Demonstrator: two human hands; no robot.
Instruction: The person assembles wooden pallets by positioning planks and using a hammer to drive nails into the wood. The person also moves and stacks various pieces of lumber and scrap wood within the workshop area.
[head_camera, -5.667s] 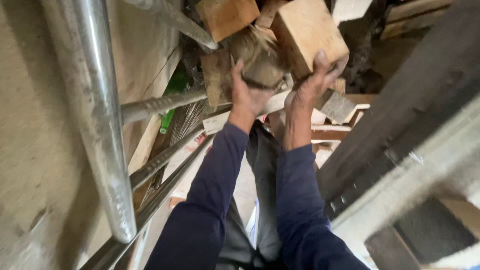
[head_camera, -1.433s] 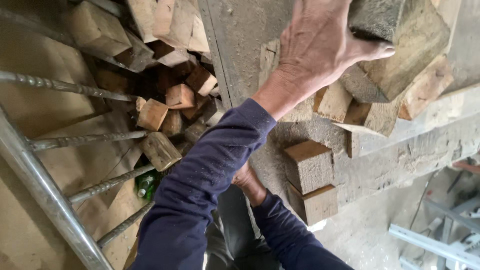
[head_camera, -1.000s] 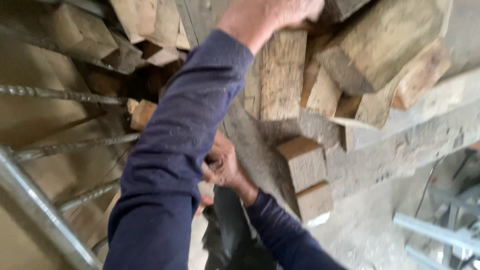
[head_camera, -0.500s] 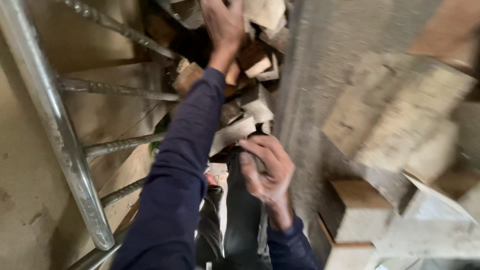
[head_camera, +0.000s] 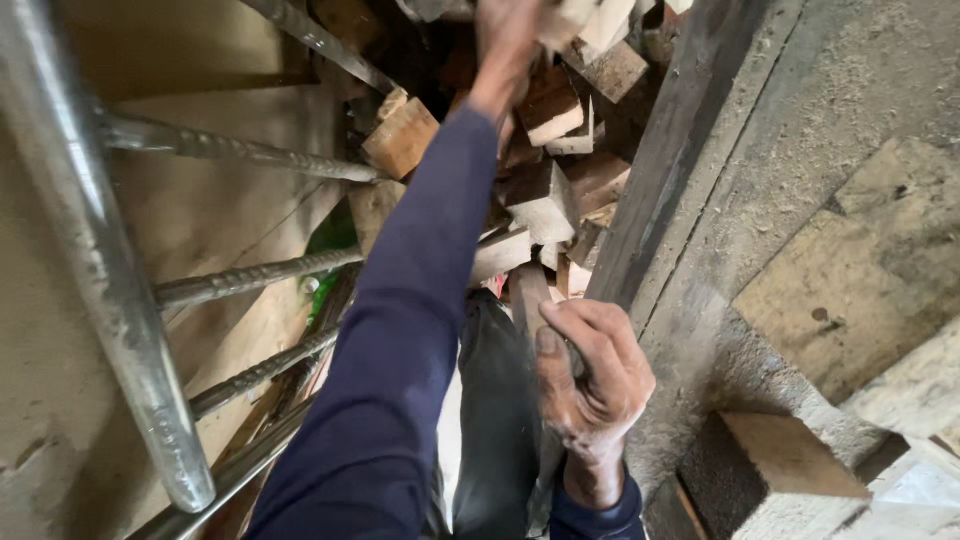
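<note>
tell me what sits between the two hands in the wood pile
In the head view, loose wood blocks and a narrow plank lie between the left hand, up on the pile, and the right hand, curled low beside the dark beam.

Pale wood block (head_camera: 585, 20), blurred, in my left hand (head_camera: 505, 35), above heap of offcuts (head_camera: 545, 170).

No labelled packages, signs or screens are visible. One possible item of packaging is noted: a green object (head_camera: 328, 262), apparently a bottle or wrapper, lying low between the ribbed steel bars (head_camera: 250, 277) at left and the heap of wood blocks (head_camera: 545, 205). It is largely hidden by the bars and a sleeve; its shape and any label cannot be made out.
</note>
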